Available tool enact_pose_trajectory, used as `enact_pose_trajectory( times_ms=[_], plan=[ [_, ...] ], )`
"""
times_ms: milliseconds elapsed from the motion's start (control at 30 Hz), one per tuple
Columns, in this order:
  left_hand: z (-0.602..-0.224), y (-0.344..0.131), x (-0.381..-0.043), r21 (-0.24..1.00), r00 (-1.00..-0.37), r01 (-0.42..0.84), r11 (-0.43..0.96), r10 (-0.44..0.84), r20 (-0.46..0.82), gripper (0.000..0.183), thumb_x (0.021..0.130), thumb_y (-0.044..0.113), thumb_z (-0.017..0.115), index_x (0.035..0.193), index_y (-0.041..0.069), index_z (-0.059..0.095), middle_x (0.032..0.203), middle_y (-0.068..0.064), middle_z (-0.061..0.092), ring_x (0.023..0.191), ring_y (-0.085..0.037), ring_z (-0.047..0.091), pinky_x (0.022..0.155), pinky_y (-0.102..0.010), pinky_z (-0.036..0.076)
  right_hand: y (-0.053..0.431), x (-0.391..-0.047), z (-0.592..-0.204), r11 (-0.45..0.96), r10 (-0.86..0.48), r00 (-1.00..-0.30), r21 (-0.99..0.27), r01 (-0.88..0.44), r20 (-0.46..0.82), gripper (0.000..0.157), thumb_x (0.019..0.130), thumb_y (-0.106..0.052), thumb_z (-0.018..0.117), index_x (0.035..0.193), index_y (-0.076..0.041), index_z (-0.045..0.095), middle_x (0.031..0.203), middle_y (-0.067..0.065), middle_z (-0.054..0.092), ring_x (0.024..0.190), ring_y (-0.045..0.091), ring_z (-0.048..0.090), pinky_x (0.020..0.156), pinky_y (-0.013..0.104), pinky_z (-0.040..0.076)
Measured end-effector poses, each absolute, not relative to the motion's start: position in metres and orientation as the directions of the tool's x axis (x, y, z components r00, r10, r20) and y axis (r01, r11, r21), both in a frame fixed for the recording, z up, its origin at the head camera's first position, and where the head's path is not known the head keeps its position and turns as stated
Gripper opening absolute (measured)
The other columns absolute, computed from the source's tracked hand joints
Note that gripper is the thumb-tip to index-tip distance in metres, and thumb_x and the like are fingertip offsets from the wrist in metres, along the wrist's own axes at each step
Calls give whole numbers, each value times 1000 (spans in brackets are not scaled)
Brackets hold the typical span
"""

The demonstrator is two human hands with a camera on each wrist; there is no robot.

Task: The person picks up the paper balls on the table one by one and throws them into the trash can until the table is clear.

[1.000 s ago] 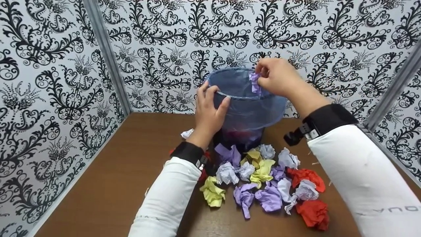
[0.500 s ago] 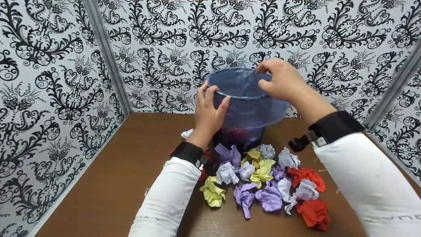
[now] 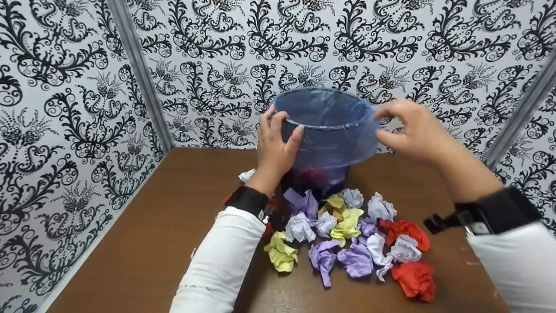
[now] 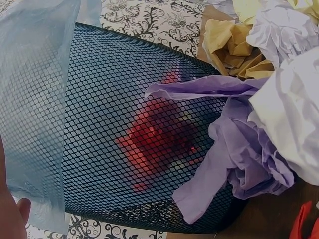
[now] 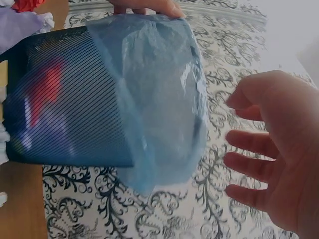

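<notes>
A dark mesh wastebasket [image 4: 99, 124] stands on the table, lined with a translucent blue plastic bag [image 3: 334, 148] folded down over its rim. Red and purple crumpled paper shows through the mesh inside. My left hand [image 3: 278, 139] grips the rim at the left side, fingers and thumb over the bag's edge. Just right of the basket, my right hand [image 3: 417, 132] is in the air, slightly blurred. In the right wrist view its fingers are spread apart and hold nothing. In front of the basket lie crumpled paper balls, among them a purple one [image 3: 356, 260] and a yellow one [image 3: 281, 252].
Red paper balls [image 3: 415, 280] lie at the right of the pile, with grey-white ones [image 3: 299, 228] amid it. Another white ball [image 3: 246, 175] sits left of the basket. Patterned wall panels [image 3: 226, 43] enclose the brown table [image 3: 165, 226] at the back and sides.
A purple paper ball pinched in my right hand over the basket was let go and dropped inside. That hand then moved right and down, clear of the rim. The left hand stayed put.
</notes>
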State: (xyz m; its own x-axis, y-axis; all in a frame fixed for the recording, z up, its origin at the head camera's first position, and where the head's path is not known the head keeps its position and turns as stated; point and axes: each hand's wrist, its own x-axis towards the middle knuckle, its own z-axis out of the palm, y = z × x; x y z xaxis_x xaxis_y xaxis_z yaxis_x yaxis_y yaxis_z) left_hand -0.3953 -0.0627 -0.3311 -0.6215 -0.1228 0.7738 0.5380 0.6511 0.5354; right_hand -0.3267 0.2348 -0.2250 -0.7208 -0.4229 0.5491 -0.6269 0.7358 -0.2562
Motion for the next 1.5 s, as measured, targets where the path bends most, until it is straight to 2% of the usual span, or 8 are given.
enact_pose_trajectory(
  times_ms=[200,433,600,700,967,1133,1333,1500],
  plan=[
    [-330,-58,-395,537,-631,541,648,-110,768,56,93,65,47,129,22,53,160,-12,35,141,-34,44,107,-52,46,273,-317,-271,749,-449,-775,-284,-598,445,33,89,-16,78,120,-8,70,119,9,70,111,27,64,96,54,54],
    [-326,-54,-396,534,-636,557,636,-87,767,60,93,64,45,132,19,53,160,-13,33,144,-33,42,105,-52,48,302,-316,-320,805,-447,-868,-326,-496,219,42,87,-26,80,125,-10,70,123,13,70,98,22,66,82,37,56],
    [-323,-53,-396,541,-640,548,638,-96,762,62,92,66,45,132,20,53,160,-12,33,142,-33,44,103,-52,49,303,-323,-344,822,-448,-890,-351,-449,90,47,88,-30,78,128,-7,69,124,17,70,109,31,67,94,53,56],
    [-324,-54,-395,545,-643,548,634,-97,760,62,92,66,45,132,20,54,160,-12,33,141,-33,44,103,-52,49,302,-327,-354,829,-442,-896,-362,-426,42,49,89,-29,76,130,-5,68,124,18,71,111,34,68,96,55,55],
    [-328,-59,-396,548,-632,550,630,-115,766,60,92,64,48,131,19,54,159,-12,35,141,-33,44,103,-51,49,297,-335,-371,830,-425,-905,-404,-384,-14,54,89,-31,75,135,-4,64,129,17,70,116,35,68,101,55,54],
    [-331,-63,-395,556,-636,543,630,-125,762,57,92,65,48,129,21,54,159,-12,34,140,-34,45,103,-51,49,290,-338,-380,819,-424,-905,-437,-373,-23,53,84,-25,78,131,-3,66,128,18,70,117,36,67,102,56,53],
    [-330,-63,-394,544,-620,548,636,-128,774,56,93,63,47,128,20,54,157,-15,36,141,-34,44,108,-50,45,286,-341,-387,819,-443,-896,-405,-406,2,48,78,-20,80,122,-4,69,118,15,73,105,30,69,92,50,57],
    [-330,-62,-395,538,-613,547,641,-131,779,56,93,62,47,128,19,54,156,-15,37,140,-34,44,109,-50,44,289,-342,-388,832,-418,-907,-420,-361,-47,53,76,-16,79,126,-4,67,109,12,71,90,22,66,77,38,57]
  ],
)
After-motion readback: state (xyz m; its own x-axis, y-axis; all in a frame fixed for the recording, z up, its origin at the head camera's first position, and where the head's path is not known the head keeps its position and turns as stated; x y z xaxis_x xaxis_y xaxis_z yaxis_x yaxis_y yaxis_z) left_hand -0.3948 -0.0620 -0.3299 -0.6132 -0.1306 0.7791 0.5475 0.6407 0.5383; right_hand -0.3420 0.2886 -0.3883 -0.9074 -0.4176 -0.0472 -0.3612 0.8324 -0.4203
